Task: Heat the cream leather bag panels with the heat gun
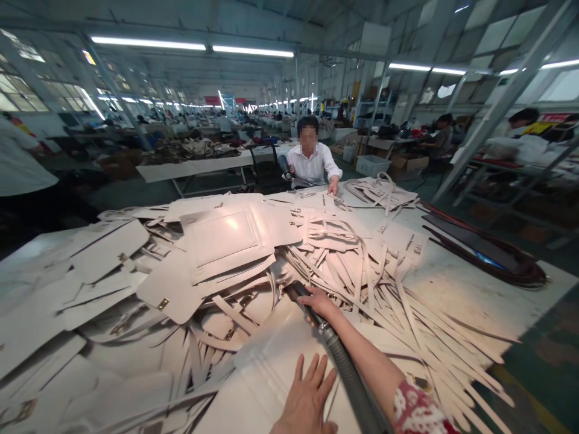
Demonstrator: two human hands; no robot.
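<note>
My right hand (319, 302) is wrapped round a black tool (302, 298) with a ribbed grey hose (344, 367) that runs down to the bottom edge. The tool's tip points away from me, over the pale leather pieces. My left hand (308, 392) lies with fingers spread on a smooth pale panel (257, 367) close to me. Left of centre, a large flat bag piece (226, 238) rests on the pile. Long pale straps (362, 271) fan out to the right of the tool.
Across the table (452, 295) sits a person in a white shirt (312, 161), one hand holding a dark tool. Dark straps (493, 253) lie at the right. More pale pieces with metal clasps (108, 250) are heaped at the left. Another person (22, 163) stands at the far left.
</note>
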